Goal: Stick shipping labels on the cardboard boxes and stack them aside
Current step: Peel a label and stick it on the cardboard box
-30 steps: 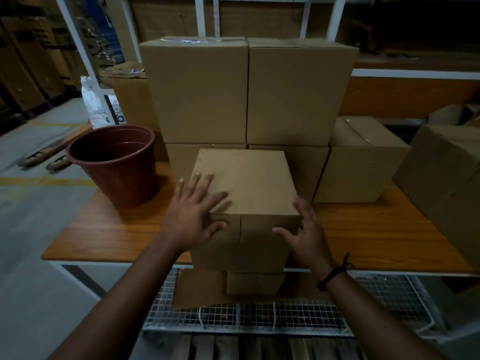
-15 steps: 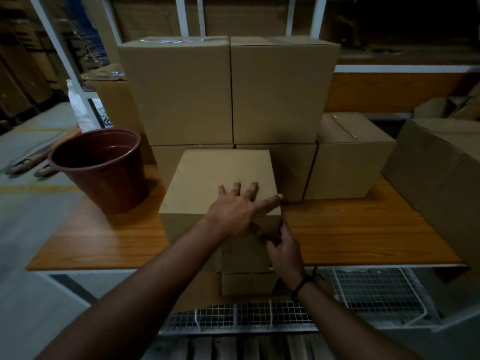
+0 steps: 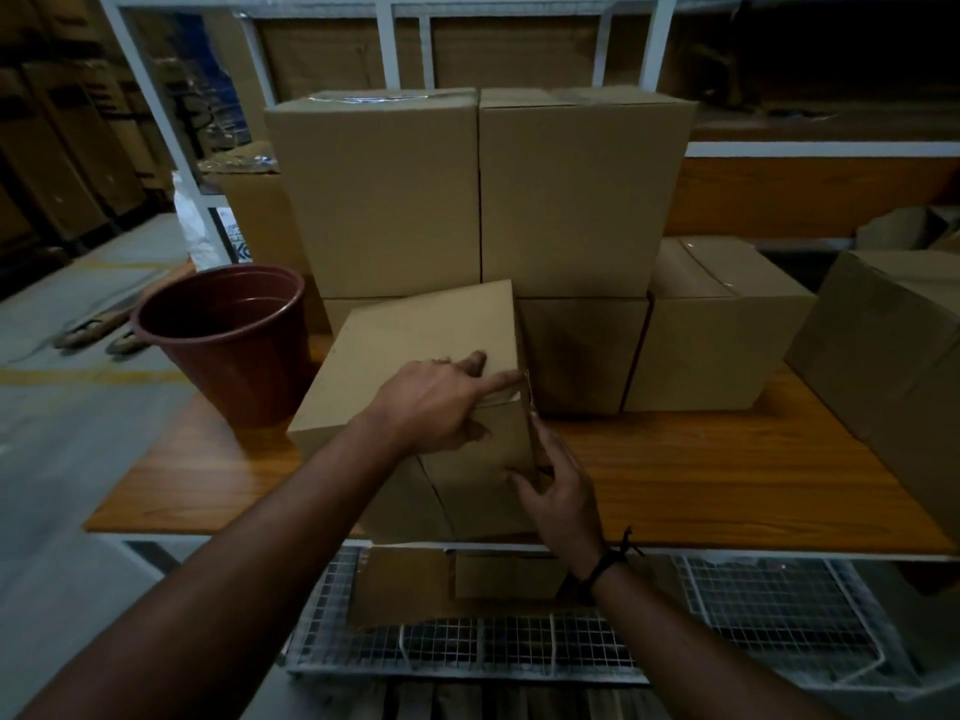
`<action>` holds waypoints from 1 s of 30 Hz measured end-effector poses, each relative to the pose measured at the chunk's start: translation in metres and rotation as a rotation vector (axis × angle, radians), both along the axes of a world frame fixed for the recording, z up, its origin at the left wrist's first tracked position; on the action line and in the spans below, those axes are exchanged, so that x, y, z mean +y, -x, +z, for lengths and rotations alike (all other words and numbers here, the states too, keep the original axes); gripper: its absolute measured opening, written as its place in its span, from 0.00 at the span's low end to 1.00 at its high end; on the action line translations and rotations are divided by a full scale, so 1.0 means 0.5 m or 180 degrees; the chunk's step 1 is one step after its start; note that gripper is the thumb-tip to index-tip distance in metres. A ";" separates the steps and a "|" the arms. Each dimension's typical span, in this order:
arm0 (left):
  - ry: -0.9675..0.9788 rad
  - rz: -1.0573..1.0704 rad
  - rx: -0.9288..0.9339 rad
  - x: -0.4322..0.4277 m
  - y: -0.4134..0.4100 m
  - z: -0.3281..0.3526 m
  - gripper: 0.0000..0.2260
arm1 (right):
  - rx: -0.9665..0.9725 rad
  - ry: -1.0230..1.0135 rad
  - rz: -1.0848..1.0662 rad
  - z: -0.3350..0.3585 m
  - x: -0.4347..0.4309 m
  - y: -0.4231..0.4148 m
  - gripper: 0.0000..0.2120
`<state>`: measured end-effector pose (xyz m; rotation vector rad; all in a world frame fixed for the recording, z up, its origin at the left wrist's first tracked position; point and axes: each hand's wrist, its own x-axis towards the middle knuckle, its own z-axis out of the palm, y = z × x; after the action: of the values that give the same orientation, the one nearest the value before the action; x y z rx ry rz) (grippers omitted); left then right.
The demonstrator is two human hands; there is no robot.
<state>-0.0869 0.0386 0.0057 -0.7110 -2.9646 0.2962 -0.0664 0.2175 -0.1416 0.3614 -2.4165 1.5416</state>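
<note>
A plain cardboard box [image 3: 410, 345] stands at the front edge of the wooden table [image 3: 701, 485], turned at an angle so one corner faces me. My left hand [image 3: 436, 402] lies over its near top edge, fingers reaching to the right corner. My right hand [image 3: 558, 485] grips the box's lower right side edge, thumb on the front face. No shipping label is visible on it. Behind it rises a stack of larger cardboard boxes [image 3: 483, 194].
A dark red plastic bucket [image 3: 228, 340] stands left of the box. Another box [image 3: 722, 324] sits at the right of the stack, and a big box [image 3: 893, 350] at the table's right end. A wire shelf [image 3: 519, 646] with flat cardboard lies below the table.
The box has been rotated from square-on to angled. My left hand slid from its left top to the right corner; my right hand moved down its right edge.
</note>
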 end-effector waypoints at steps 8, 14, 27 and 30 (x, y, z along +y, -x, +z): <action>-0.0869 0.0368 0.0035 -0.126 -0.035 0.023 0.36 | -0.1142 -0.0450 0.0433 -0.060 0.026 0.025 0.50; -0.1393 0.0217 0.0228 -0.197 -0.049 0.015 0.36 | -0.1034 0.0093 0.0685 -0.027 -0.004 0.033 0.44; -0.4178 0.0410 0.0388 -0.223 -0.125 -0.147 0.36 | -0.0352 -0.0867 0.0349 0.148 0.073 0.042 0.38; -0.4314 0.0492 0.0406 -0.213 -0.129 -0.174 0.37 | -0.0369 -0.1102 0.0364 0.158 0.086 0.047 0.37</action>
<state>-0.0223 -0.0680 -0.0814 -0.2215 -2.2711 -1.4173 -0.0900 0.2606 -0.0628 0.4954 -2.8027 1.2105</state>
